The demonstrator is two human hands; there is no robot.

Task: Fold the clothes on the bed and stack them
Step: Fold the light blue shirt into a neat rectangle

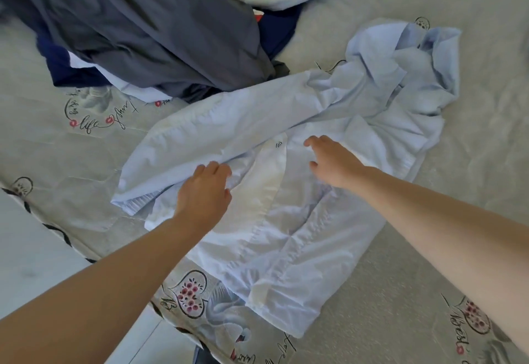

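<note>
Shirt: a pale blue shirt (286, 169) lies rumpled and partly spread across the middle of the bed (429, 292), collar end bunched toward the far right.
Left hand (204, 192): fingers curled into a fold of the shirt's sleeve, the grip closed on the cloth.
Right hand (333, 160): fingers loose and spread just over the shirt's chest, the grip released, holding nothing.
Pile: a dark grey garment (148, 28) heaped over navy clothing (71, 68) at the far left, touching the shirt's sleeve.
Bedcover: grey, printed with hearts and script.
</note>
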